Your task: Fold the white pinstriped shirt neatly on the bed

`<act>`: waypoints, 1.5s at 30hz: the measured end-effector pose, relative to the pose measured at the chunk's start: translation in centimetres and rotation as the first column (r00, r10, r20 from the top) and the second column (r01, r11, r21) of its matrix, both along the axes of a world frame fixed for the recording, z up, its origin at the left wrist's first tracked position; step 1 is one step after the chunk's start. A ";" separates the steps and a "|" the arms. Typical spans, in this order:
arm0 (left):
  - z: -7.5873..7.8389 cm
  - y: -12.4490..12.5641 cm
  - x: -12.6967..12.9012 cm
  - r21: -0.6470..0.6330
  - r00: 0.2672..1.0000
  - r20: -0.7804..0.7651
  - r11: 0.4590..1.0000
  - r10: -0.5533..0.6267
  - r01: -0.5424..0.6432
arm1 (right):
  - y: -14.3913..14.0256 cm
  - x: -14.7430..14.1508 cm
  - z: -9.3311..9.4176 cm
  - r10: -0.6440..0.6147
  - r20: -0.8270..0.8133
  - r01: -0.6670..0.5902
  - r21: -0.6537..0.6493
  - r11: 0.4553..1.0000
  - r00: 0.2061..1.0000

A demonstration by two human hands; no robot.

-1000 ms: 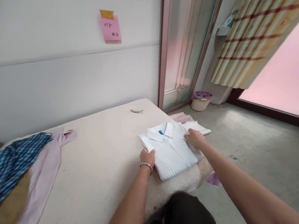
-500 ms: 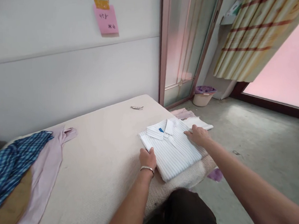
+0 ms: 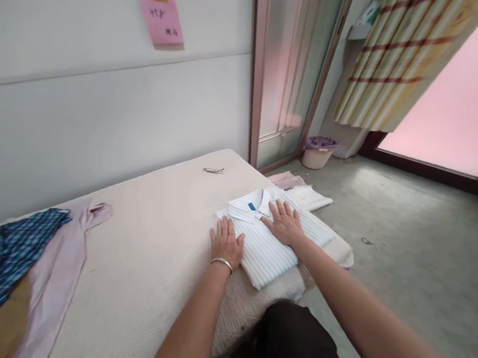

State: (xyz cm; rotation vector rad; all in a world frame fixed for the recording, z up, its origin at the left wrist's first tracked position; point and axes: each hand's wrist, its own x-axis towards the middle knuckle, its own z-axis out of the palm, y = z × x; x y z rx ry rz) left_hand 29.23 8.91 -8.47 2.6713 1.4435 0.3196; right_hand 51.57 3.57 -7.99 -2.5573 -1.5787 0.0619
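Observation:
A folded white striped shirt (image 3: pixel 264 256) lies collar-up near the right front corner of the bed (image 3: pixel 154 250). Its collar points away from me and a blue label shows inside the neck. My left hand (image 3: pixel 227 244), with a silver bracelet at the wrist, rests open along the shirt's left edge. Spread flat on the shirt's front, just right of the collar, is my right hand (image 3: pixel 283 223). Neither hand grips the cloth.
A blue plaid garment (image 3: pixel 18 249) and a pale pink garment (image 3: pixel 62 289) lie at the left. Eyeglasses (image 3: pixel 214 171) sit toward the back. White cloth (image 3: pixel 312 197) lies beyond the shirt. A lined bin (image 3: pixel 319 151) stands on the floor by the sliding door.
My hands have gone from grasping the shirt's two sides to lying open on it. My right hand has moved left onto the front; the view has shifted slightly.

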 end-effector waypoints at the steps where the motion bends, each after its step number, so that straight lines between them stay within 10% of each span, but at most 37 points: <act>1: 0.3 -0.1 -0.2 -0.009 1.000 0.002 1.000 -0.002 0.002 | 0.1 0.2 0.4 0.003 -0.023 -0.003 -0.016 1.000 1.000; 5: 2.1 -1.8 -4.5 -0.021 0.999 0.038 1.000 -0.019 0.020 | -1.1 0.1 3.2 -0.008 -0.185 -0.009 -0.094 0.996 0.983; 10: 1.4 -7.1 -18.8 0.057 0.999 0.001 0.997 0.046 -0.046 | -7.5 -4.5 5.8 0.165 -0.135 -0.161 0.046 0.986 0.977; 14: -0.8 -10.3 -28.7 0.131 0.972 -0.083 0.969 0.220 -0.208 | -10.5 -8.8 5.3 0.416 -0.099 -0.413 0.054 0.909 0.904; 17: -1.4 -10.9 -30.9 0.154 0.960 -0.106 0.958 0.258 -0.241 | -10.0 -10.1 4.0 0.407 -0.096 -0.410 -0.014 0.912 0.908; 22: -0.9 -10.7 -30.2 0.166 0.954 -0.115 0.953 0.276 -0.255 | -8.9 -10.2 3.5 0.365 -0.049 -0.367 -0.037 0.930 0.930; 30: -0.8 -10.7 -30.4 0.193 0.966 -0.078 0.954 0.248 -0.229 | -10.4 -12.7 9.4 0.350 -0.140 -0.363 -0.081 0.928 0.926; 36: -0.7 -10.8 -29.5 0.221 0.982 0.044 0.957 0.184 -0.189 | -7.8 -17.2 10.0 0.143 -0.089 -0.160 -0.221 0.962 0.986; 45: 1.4 -13.6 -12.1 -0.095 0.853 0.511 0.980 -0.102 0.174 | -3.8 -14.3 8.6 0.163 -0.099 -0.186 -0.296 0.937 0.982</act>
